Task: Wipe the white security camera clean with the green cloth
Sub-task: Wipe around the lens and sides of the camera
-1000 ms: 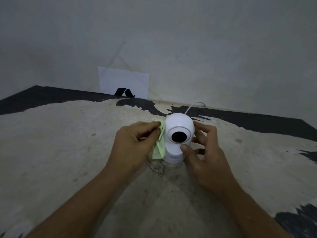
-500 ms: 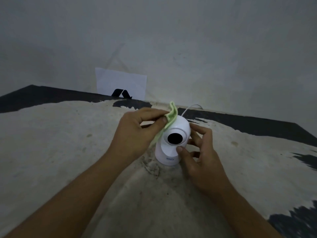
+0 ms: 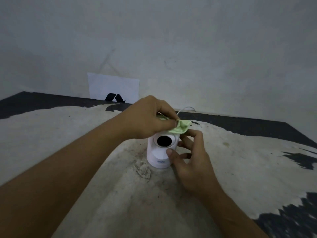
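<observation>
left hand [image 3: 147,117] fingers pinch the green cloth [image 3: 181,127] atop the white security camera [image 3: 162,150]; right hand [image 3: 190,160] fingers brace it; best press lightly, sweeping round the dome.

left hand [image 3: 147,117] pinched shut, right hand [image 3: 192,162] loosely curled, forearms converging.

A dim, plain grey-white wall [image 3: 188,40] fills the upper half, faintly scuffed. Against its foot leans a white sheet of paper [image 3: 113,86] bearing a black angular mark. Below spreads a worn surface [image 3: 60,134], pale and dusty where its black coating has peeled away.
</observation>
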Demonstrator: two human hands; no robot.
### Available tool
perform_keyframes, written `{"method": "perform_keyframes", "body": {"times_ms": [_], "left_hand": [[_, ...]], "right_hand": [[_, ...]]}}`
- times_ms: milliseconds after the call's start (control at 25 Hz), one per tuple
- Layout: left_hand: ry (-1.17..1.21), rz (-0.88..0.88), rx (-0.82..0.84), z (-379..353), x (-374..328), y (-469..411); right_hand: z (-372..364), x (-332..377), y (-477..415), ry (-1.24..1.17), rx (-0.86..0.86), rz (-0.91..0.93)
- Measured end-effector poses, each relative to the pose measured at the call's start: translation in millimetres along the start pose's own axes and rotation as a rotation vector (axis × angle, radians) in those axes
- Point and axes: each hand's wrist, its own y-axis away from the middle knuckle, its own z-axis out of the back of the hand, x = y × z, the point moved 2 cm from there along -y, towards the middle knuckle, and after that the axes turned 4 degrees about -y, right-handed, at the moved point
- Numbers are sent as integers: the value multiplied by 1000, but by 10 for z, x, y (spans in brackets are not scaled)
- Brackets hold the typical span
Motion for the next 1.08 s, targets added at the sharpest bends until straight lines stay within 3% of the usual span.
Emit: {"method": "perform_keyframes", "body": {"times_ms": [360,560,720,960,1080], "left_hand": [[399,438,-207,-87,359,1],[571,534,-260,-198,490,298],[418,535,-220,-349,593,583],[235,201,-502,-312,344,640],[207,208,-503,-424,405,707]], "right_hand": [[13,-4,1,24,-9,-16],[18,-9,9,21,-27,-34],[25,-1,-7,31,-30,-57],[16,3,-13,33,-29,-69],[24,-1,2,23,-32,-68]]}}
